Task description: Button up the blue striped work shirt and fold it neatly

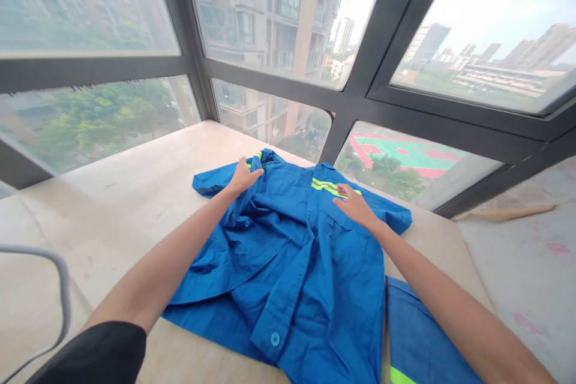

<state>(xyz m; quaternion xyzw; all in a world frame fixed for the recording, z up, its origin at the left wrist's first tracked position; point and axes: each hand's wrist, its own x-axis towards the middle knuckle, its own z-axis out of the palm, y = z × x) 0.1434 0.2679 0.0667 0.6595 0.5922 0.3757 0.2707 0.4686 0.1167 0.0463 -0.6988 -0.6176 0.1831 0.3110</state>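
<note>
A blue short-sleeved work jacket with yellow-green reflective stripes lies spread on the pale ledge, its front unfastened and rumpled. My left hand is closed on the cloth near the jacket's left shoulder, beside a stripe; its fingertips are partly hidden by the fabric. On the other side of the chest, my right hand rests over the right stripe and the pocket flap, fingers apart, with no cloth visibly gripped. A button shows at the lower end of the front edge.
Another folded blue garment with a reflective stripe lies at the lower right. A grey-white cable or tube curves in at the left. Dark window frames border the pale stone ledge.
</note>
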